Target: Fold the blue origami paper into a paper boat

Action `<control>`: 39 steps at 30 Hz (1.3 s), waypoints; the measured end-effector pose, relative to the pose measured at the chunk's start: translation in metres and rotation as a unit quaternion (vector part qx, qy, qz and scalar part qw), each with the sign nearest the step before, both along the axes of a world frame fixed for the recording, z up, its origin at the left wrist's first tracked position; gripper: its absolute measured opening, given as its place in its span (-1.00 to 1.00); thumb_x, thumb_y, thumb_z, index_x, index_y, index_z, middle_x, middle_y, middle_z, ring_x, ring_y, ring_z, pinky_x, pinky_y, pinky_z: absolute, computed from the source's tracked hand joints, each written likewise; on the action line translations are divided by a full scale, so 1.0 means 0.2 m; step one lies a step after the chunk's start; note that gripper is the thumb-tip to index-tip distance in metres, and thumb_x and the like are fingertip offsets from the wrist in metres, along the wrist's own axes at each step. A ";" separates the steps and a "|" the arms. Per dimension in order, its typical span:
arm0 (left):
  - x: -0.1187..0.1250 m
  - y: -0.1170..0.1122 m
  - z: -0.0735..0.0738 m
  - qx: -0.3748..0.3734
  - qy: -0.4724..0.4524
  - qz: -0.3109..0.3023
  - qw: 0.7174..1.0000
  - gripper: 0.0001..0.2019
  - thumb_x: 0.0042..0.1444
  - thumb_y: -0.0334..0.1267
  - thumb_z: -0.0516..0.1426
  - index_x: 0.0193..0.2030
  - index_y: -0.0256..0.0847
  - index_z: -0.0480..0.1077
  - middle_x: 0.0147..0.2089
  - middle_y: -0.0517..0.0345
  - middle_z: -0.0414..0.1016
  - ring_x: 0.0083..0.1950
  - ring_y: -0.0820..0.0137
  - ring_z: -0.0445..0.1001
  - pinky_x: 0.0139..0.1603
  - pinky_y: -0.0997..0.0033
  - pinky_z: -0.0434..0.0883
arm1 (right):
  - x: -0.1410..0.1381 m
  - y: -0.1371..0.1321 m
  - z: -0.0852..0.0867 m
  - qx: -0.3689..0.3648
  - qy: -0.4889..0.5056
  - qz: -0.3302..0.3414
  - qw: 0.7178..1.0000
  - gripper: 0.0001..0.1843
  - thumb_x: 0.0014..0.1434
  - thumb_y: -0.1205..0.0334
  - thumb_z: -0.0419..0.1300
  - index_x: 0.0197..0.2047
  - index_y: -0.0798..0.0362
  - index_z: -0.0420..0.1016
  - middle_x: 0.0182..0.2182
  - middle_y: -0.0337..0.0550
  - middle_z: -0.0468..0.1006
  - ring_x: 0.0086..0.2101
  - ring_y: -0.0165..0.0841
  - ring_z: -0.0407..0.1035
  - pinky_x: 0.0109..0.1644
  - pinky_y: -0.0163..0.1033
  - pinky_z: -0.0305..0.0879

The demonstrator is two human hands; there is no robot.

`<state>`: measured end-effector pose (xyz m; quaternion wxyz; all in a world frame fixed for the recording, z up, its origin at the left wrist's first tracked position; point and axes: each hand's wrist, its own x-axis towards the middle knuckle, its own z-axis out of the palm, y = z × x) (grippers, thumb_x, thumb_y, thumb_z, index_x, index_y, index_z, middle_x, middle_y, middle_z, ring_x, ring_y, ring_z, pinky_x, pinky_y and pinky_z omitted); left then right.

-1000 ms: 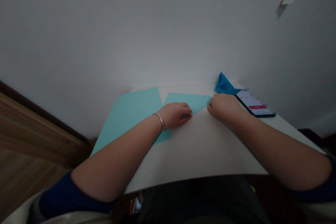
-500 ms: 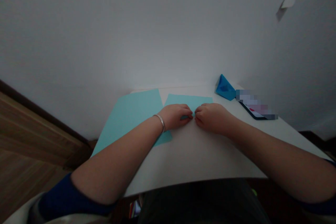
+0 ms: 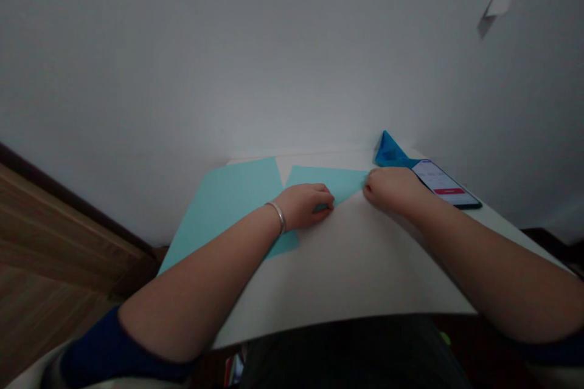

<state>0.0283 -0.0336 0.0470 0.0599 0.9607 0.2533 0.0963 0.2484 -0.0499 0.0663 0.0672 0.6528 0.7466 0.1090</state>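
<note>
A light turquoise piece of paper [image 3: 326, 179] lies on the table with a slanting near edge that looks folded. My left hand [image 3: 306, 205], with a bangle at the wrist, is closed, fingers curled and tips pressed on that edge. At the paper's right corner, my right hand [image 3: 393, 188] is closed in a fist-like pinch; its fingertips are partly hidden. Under my left forearm spreads a larger turquoise sheet [image 3: 228, 200], its left part flat and its middle covered by the arm.
Behind my right hand stands a blue folded paper shape [image 3: 387, 151]. A phone [image 3: 444, 183] with a lit screen lies beside it. The white table [image 3: 337, 279] meets a pale wall [image 3: 292, 55] at the back. Wooden panels [image 3: 59, 243] are at the left.
My right hand has slid right along the paper's slanting edge to its corner, away from my left hand. My left hand has stayed almost where it was.
</note>
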 end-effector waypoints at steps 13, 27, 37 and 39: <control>0.02 -0.02 0.00 0.055 0.016 0.043 0.997 -0.72 0.16 -0.31 0.07 0.01 -0.24 0.37 -0.01 0.02 0.47 -0.02 0.28 0.47 -0.02 0.32 0.41 | -0.05 -0.03 0.02 0.035 -0.026 0.033 0.999 -0.63 0.21 0.12 0.05 -0.27 0.18 0.60 -0.27 0.23 0.60 -0.24 -0.03 0.50 -0.36 -0.14 0.29; 0.04 -0.04 0.00 0.155 0.029 0.094 0.983 -0.83 0.26 -0.30 -0.01 -0.16 -0.27 0.38 -0.23 0.03 0.51 -0.24 0.32 0.49 -0.29 0.38 0.37 | -0.15 -0.05 -0.09 0.173 0.135 0.251 0.943 -0.82 0.13 0.23 0.06 -0.39 0.06 0.47 -0.36 -0.11 0.59 -0.35 -0.31 0.41 -0.38 -0.24 0.04; 0.03 -0.02 -0.01 0.271 -0.039 0.071 0.959 -0.82 0.20 -0.28 0.04 -0.38 -0.23 0.41 -0.42 0.13 0.50 -0.34 0.35 0.44 -0.19 0.30 0.29 | -0.15 -0.04 -0.10 0.150 0.190 0.238 0.941 -0.90 0.04 0.27 0.07 -0.42 0.01 0.41 -0.36 -0.21 0.56 -0.34 -0.36 0.38 -0.37 -0.28 0.04; 0.03 -0.02 0.00 0.275 -0.046 0.075 0.957 -0.81 0.20 -0.30 0.03 -0.38 -0.22 0.42 -0.41 0.13 0.51 -0.33 0.36 0.43 -0.14 0.28 0.27 | -0.14 -0.04 -0.09 0.139 0.190 0.230 0.944 -0.89 0.04 0.29 0.07 -0.39 0.00 0.42 -0.29 -0.22 0.57 -0.30 -0.36 0.40 -0.37 -0.29 0.06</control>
